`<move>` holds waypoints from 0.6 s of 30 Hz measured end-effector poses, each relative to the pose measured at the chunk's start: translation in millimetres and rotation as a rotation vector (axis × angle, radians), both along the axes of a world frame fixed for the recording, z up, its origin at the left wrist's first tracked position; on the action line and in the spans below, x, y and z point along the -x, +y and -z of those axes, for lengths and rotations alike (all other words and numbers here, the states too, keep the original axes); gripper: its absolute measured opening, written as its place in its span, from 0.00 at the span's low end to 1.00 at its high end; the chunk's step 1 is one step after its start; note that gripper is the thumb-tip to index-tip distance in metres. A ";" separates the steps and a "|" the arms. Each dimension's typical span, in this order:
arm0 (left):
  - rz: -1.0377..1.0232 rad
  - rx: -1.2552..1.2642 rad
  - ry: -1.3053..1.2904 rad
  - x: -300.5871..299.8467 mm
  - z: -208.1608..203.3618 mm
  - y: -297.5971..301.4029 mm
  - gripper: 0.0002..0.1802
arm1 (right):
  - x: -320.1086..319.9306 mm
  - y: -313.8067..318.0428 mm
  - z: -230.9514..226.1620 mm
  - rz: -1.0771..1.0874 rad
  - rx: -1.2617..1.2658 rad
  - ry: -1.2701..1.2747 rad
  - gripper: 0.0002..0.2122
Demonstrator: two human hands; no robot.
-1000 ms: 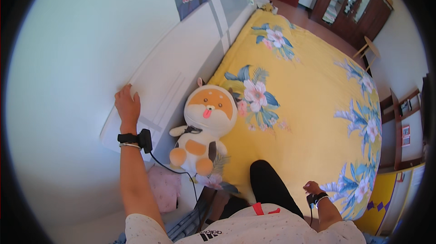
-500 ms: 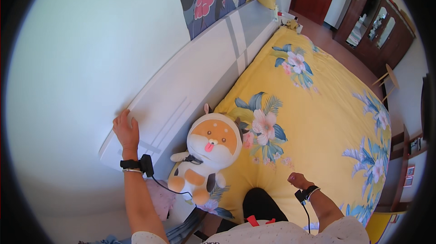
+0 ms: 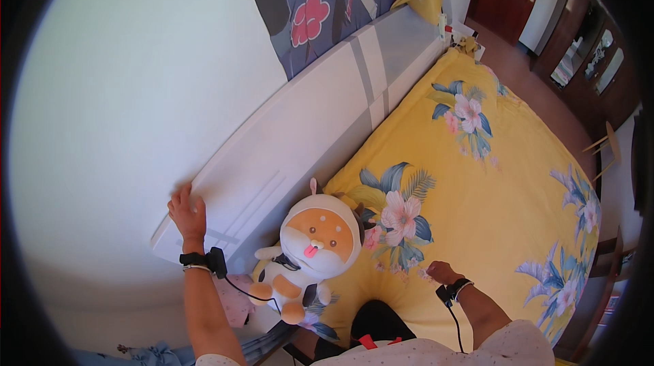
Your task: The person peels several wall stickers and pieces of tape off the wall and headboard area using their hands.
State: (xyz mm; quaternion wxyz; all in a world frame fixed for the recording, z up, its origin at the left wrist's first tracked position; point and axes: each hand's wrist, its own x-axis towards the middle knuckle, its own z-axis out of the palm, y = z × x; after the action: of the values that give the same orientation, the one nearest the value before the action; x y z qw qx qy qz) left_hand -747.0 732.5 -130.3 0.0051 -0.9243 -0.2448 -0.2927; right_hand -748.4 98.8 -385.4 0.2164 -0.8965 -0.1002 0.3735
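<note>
Touching headboard (image 3: 286, 141) near its close end: left hand (image 3: 188, 217), fingers bent, pinch not discernible
Long axis runs away upper-right; right hand (image 3: 444, 272), curled in, farther off

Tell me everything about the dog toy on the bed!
The dog toy looks plush: white, with an orange face, brown eyes, pink tongue out, dark patches, and orange belly patch and feet. It lies face up on the yellow bed cover, beside the headboard. Neither the left hand nor the right hand touches it. A black cable runs by one foot; whether they touch, I can't tell.
</note>
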 end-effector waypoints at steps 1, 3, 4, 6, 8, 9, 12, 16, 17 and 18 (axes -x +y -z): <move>-0.007 0.010 0.005 2.2 -1.0 -1.3 0.21 | -0.5 0.7 0.7 0.047 -0.059 -0.021 0.16; -0.019 0.018 0.003 5.0 -2.0 0.6 0.21 | -6.2 10.6 -2.4 -0.008 -0.062 -0.028 0.15; -0.039 0.019 0.023 9.2 -1.8 2.3 0.21 | -3.5 15.9 -3.0 -0.036 -0.070 0.060 0.15; -0.055 0.036 0.043 5.5 1.7 -1.8 0.21 | 0.3 14.9 6.5 -0.147 -0.029 0.089 0.13; -0.051 0.015 0.047 -4.0 9.5 -5.5 0.21 | -8.5 6.6 35.6 -0.385 -0.070 -0.059 0.13; -0.041 -0.003 0.046 -8.3 14.2 -2.4 0.22 | -0.9 -2.6 54.2 -0.617 -0.118 -0.202 0.13; 0.051 -0.073 0.013 2.5 16.6 21.2 0.22 | -18.2 39.5 43.2 -0.497 -0.019 -0.118 0.11; 0.071 -0.130 0.022 -2.1 11.3 23.1 0.23 | -31.8 77.2 44.7 -0.378 -0.067 -0.149 0.11; 0.058 -0.153 0.019 -1.8 11.9 25.9 0.22 | -31.3 87.4 43.4 -0.284 -0.113 -0.123 0.11; 0.063 -0.149 0.010 -4.8 15.9 21.1 0.23 | -33.3 85.8 43.1 -0.187 -0.150 -0.101 0.11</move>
State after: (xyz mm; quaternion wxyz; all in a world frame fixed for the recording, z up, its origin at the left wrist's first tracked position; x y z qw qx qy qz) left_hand -742.2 753.7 -146.2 0.0656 -0.9301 -0.1930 -0.3055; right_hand -715.1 184.5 -428.5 0.2417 -0.8823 -0.2215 0.3379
